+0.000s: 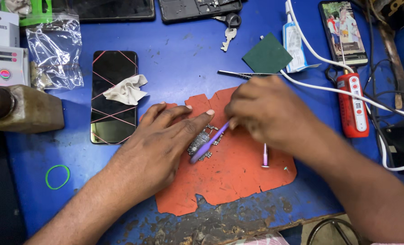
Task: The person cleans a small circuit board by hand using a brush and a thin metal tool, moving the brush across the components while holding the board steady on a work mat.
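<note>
Head view: on a blue bench (183, 59), a green band (57, 176) and a phone (114, 96) topped by a crumpled cloth (126, 89) lie left of an orange mat (238, 177). The left hand (159, 140) presses flat, fingers spread, pinning a small circuit board (203, 141) at the mat's centre. The right hand (267, 113) pinches a purple brush (209, 141) slanting across the board; a red tool (353, 105) lies far right.
</note>
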